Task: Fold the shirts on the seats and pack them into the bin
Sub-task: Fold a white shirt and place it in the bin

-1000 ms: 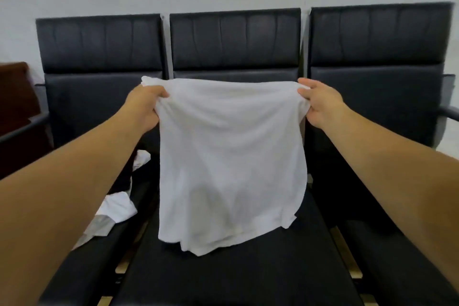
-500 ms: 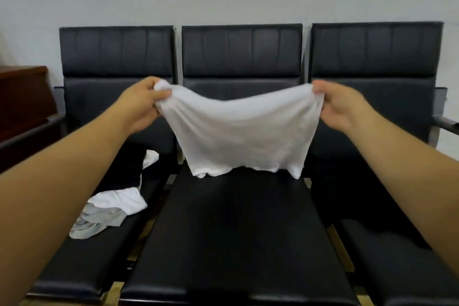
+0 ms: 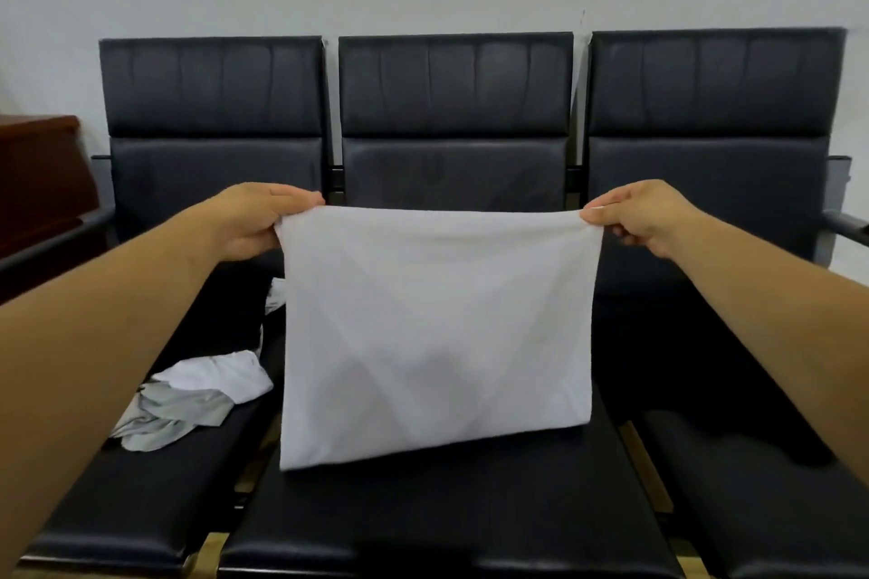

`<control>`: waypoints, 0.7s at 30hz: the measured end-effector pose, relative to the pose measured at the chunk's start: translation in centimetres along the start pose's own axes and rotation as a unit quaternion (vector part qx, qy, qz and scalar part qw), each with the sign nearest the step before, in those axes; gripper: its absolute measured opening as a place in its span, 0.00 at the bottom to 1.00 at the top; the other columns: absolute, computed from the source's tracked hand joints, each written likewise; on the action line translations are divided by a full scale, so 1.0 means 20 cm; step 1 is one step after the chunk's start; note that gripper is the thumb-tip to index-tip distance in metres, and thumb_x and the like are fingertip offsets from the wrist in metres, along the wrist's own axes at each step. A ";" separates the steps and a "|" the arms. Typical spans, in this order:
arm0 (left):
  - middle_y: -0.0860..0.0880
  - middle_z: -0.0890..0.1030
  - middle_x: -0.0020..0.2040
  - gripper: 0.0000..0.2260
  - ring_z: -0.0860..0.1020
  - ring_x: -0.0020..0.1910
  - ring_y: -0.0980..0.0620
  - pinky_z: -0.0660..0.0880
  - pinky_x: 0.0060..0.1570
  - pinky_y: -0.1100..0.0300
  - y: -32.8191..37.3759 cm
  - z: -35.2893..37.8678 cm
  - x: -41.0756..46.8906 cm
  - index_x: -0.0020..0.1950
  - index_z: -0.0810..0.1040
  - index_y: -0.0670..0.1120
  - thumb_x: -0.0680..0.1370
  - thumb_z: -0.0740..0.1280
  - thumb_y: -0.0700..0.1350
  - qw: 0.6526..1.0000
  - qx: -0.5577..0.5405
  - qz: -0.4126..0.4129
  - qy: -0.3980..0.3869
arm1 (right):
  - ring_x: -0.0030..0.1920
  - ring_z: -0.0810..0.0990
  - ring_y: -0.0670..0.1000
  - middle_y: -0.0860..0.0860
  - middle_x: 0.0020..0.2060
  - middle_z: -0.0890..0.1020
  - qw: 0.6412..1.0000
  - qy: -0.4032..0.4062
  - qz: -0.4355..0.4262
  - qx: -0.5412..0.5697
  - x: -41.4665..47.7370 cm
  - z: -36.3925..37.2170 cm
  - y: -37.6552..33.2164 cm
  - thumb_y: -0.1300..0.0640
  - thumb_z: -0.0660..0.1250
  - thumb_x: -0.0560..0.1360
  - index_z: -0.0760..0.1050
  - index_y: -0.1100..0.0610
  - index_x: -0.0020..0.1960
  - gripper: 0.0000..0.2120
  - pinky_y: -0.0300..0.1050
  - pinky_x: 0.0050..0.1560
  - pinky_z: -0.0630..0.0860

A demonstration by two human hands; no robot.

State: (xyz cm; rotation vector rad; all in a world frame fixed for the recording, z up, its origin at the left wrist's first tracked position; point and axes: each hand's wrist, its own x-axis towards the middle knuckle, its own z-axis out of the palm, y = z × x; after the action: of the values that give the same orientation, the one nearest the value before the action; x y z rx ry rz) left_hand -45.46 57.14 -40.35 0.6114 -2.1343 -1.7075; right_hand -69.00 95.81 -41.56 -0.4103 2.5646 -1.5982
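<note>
A white shirt (image 3: 437,334), folded into a flat rectangle, hangs stretched over the middle seat (image 3: 451,512). My left hand (image 3: 256,221) pinches its top left corner. My right hand (image 3: 644,216) pinches the top right corner. The shirt's lower edge reaches down to the seat cushion. On the left seat (image 3: 141,498) lies a heap of more clothes: a white shirt (image 3: 221,374) on top of a grey one (image 3: 174,418). No bin is in view.
Three black padded seats stand in a row against a pale wall. The right seat (image 3: 752,484) carries nothing. A dark brown wooden cabinet (image 3: 42,183) stands at the far left, behind an armrest. Another armrest (image 3: 846,226) juts out at the far right.
The shirt hung long, then was swung up and bunched between my hands. Now it is folded over into a taut rectangle and my hands sit lower and wider apart.
</note>
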 end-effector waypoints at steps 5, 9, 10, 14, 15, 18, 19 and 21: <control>0.44 0.84 0.54 0.13 0.81 0.56 0.45 0.76 0.61 0.52 -0.04 0.01 0.22 0.57 0.84 0.44 0.74 0.75 0.36 0.938 0.343 -0.007 -0.047 | 0.38 0.82 0.51 0.59 0.44 0.83 0.997 0.002 0.065 0.032 0.22 0.13 -0.01 0.66 0.74 0.74 0.81 0.63 0.50 0.06 0.42 0.40 0.80; 0.46 0.82 0.51 0.09 0.78 0.50 0.48 0.72 0.52 0.54 0.06 0.08 0.38 0.58 0.84 0.45 0.78 0.73 0.43 0.881 0.461 0.078 0.070 | 0.40 0.86 0.54 0.62 0.47 0.84 0.992 0.062 0.035 0.104 0.42 0.18 -0.08 0.68 0.73 0.74 0.80 0.62 0.46 0.04 0.47 0.48 0.84; 0.46 0.81 0.48 0.09 0.78 0.47 0.48 0.72 0.50 0.55 0.11 0.09 0.42 0.57 0.84 0.44 0.78 0.72 0.43 0.886 0.443 0.097 0.098 | 0.40 0.86 0.54 0.62 0.47 0.84 0.990 0.076 0.016 0.118 0.46 0.17 -0.12 0.67 0.73 0.75 0.80 0.60 0.45 0.04 0.47 0.49 0.84; 0.44 0.82 0.45 0.06 0.80 0.36 0.50 0.78 0.45 0.54 0.31 0.05 0.46 0.56 0.82 0.46 0.80 0.70 0.43 0.931 0.281 0.150 0.175 | 0.33 0.83 0.47 0.56 0.41 0.83 0.973 0.111 -0.070 0.188 0.48 0.10 -0.30 0.65 0.71 0.77 0.79 0.58 0.44 0.05 0.39 0.41 0.83; 0.45 0.82 0.46 0.06 0.80 0.38 0.51 0.79 0.46 0.56 0.35 0.03 0.45 0.56 0.82 0.47 0.80 0.70 0.42 0.941 0.233 0.163 0.182 | 0.34 0.84 0.46 0.56 0.41 0.83 0.968 0.117 -0.084 0.205 0.45 0.08 -0.35 0.64 0.71 0.78 0.79 0.58 0.46 0.03 0.38 0.41 0.83; 0.48 0.81 0.49 0.07 0.78 0.43 0.50 0.76 0.40 0.61 0.43 -0.03 0.36 0.54 0.83 0.50 0.78 0.71 0.39 0.966 0.084 0.179 0.166 | 0.37 0.85 0.48 0.55 0.42 0.84 0.953 0.114 -0.104 0.261 0.34 0.01 -0.42 0.63 0.71 0.78 0.81 0.58 0.50 0.02 0.40 0.42 0.82; 0.48 0.81 0.50 0.08 0.77 0.43 0.50 0.74 0.38 0.61 0.43 -0.05 0.32 0.52 0.82 0.51 0.78 0.71 0.38 0.972 0.045 0.172 0.154 | 0.38 0.85 0.48 0.55 0.42 0.84 0.949 0.112 -0.102 0.277 0.30 0.00 -0.42 0.63 0.70 0.78 0.81 0.58 0.50 0.02 0.40 0.42 0.82; 0.48 0.80 0.48 0.09 0.76 0.41 0.52 0.70 0.33 0.63 0.39 -0.06 0.22 0.51 0.81 0.51 0.78 0.70 0.37 0.982 -0.002 0.147 0.116 | 0.37 0.83 0.48 0.54 0.41 0.83 0.945 0.093 -0.093 0.299 0.18 -0.01 -0.38 0.64 0.68 0.79 0.80 0.57 0.48 0.03 0.41 0.42 0.82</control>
State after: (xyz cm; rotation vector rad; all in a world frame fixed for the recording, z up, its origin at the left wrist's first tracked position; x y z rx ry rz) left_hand -49.47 55.34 -32.51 0.4436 -1.9454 -1.4089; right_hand -71.22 91.76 -34.47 -0.4610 2.0347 -2.4644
